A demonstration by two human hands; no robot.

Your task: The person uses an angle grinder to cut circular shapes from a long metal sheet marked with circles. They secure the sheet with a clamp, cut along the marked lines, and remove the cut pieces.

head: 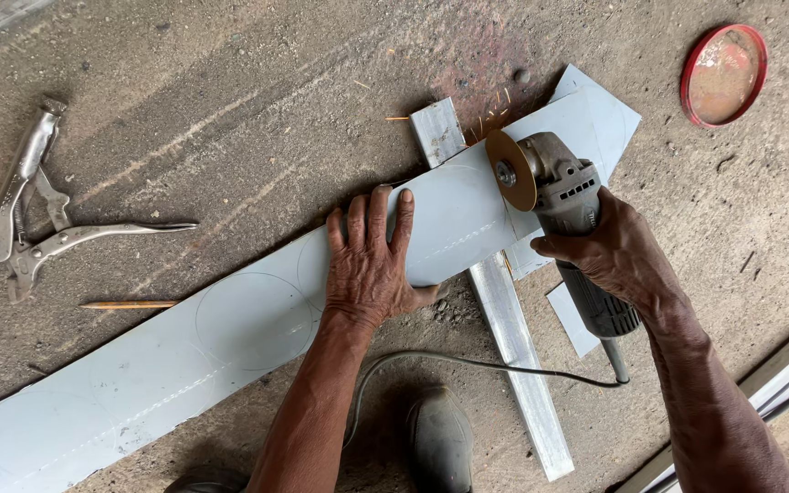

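A long pale-grey metal sheet [230,338] lies slantwise across the frame, from the lower left corner up to the upper right, as an angle grinder [563,205] bites into it right of centre, its disc [510,169] standing on edge in the sheet with orange sparks flying toward the top of the frame. The left hand [369,260] is spread flat, palm down, pinning the sheet at mid-frame; the right hand [615,256] is clamped around the grinder's body. The cut looks only partly made (the circles scribed along the sheet, toward the lower left, appear untouched), so most of the cutting seems still to come. A flat metal bar [513,338] runs under the sheet, propping it off the ground, and the grinder's grey cable [468,361] trails across the lower middle. At the left edge lie locking pliers [25,215] with a pencil [130,305] just below them, well apart from the work. A round red lid [724,75] sits at upper right. Everything rests on rough, stained concrete floor [230,110]; the person's dark shoe [440,438] shows at the bottom.
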